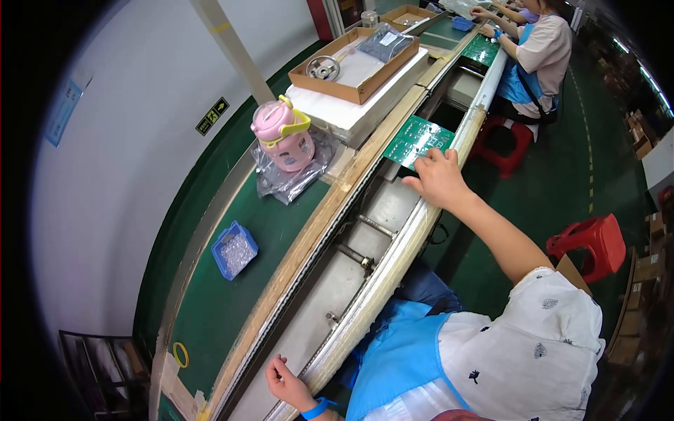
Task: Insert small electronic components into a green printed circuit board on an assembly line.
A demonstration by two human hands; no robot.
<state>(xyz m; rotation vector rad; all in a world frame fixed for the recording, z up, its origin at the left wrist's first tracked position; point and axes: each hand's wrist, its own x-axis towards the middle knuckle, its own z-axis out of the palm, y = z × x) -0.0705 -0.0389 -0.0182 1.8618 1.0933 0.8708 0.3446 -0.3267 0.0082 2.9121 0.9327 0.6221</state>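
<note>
A green circuit board [415, 141] with white markings lies flat across the rails [397, 257].

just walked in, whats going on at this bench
A person has the right hand at the near edge of a green circuit board, which lies across the long track; whether the fingers grip it isn't clear. The left hand, fingers curled, is by the track's near end with nothing visible in it. Farther up, a co-worker sits beside another green board.
</note>
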